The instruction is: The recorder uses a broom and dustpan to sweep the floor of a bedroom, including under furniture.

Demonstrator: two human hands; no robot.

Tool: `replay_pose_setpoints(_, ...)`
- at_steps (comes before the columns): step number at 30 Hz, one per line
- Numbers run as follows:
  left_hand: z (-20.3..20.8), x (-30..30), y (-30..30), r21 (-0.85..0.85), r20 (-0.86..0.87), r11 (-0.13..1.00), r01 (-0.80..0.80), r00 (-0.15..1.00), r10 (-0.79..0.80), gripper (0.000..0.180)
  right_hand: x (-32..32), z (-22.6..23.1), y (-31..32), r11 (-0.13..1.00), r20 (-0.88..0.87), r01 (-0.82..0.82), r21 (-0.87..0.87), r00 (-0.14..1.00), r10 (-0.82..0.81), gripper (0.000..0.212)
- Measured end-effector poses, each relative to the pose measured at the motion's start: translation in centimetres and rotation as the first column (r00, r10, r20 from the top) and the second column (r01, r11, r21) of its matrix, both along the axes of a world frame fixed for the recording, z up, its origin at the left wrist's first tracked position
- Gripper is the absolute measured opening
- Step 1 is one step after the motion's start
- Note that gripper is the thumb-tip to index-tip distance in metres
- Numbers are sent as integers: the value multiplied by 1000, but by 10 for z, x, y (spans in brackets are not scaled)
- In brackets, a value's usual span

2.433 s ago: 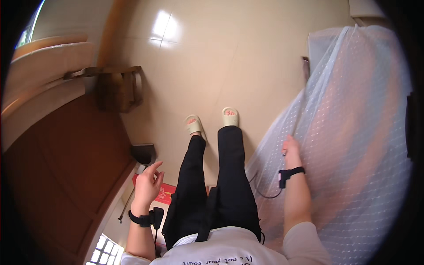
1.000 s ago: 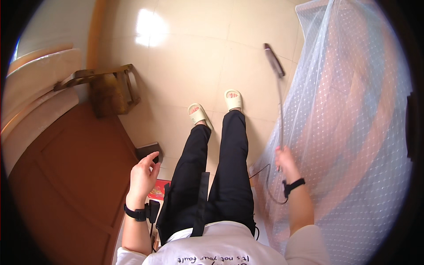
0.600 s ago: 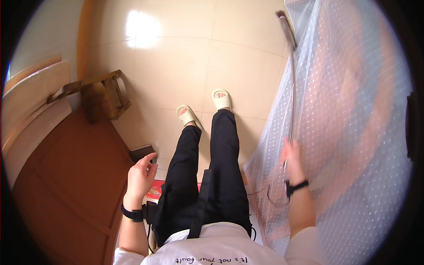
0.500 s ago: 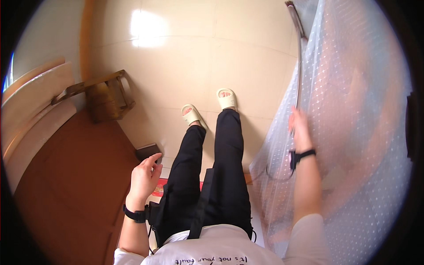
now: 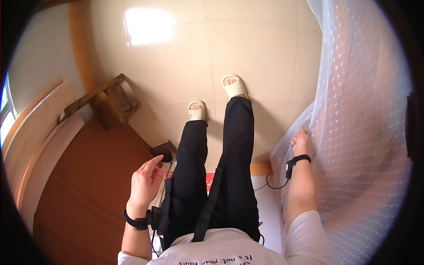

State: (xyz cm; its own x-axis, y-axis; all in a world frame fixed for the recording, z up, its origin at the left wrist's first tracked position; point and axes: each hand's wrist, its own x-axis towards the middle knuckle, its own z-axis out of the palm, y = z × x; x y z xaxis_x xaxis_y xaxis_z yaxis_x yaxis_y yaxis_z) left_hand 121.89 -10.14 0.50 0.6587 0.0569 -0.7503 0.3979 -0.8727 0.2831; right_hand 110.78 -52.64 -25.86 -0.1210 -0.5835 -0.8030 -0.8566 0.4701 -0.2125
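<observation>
White mesh netting: has right hand near left edge with curled fingers; cannot confirm grip; seems mid-handling. Left hand: empty, with fingers apart.

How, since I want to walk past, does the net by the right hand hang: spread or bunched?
Mostly spread: the net falls as a broad, sheer sheet, with folds near its left edge.

Slippers on floor — netting right

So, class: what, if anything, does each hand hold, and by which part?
The left hand holds nothing; what the right hand holds, if anything, cannot be told.
</observation>
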Motion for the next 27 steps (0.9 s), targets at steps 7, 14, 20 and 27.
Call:
replay_pose_setpoints(7, -9, 11, -51, 7, -3, 976, 220, 976, -220, 27, -139, -30, -42, 932, -11, 363, 22, 932, -362, 21)
replay_pose_setpoints(14, -10, -29, -54, 42, 64, 928, 371, 926, -373, 28, -254, -7, -32, 782, -64, 616, 96, 788, -613, 13)
replay_pose_setpoints(20, -2, -55, -65, -12, 108, 875, 484, 870, -480, 29, -346, 12, 31, 931, 88, 223, 288, 962, -258, 10)
replay_pose_setpoints(27, 14, -69, -40, -26, 130, 894, 447, 888, -440, 29, -328, 111, 132, 872, -169, 271, 408, 961, -220, 17)
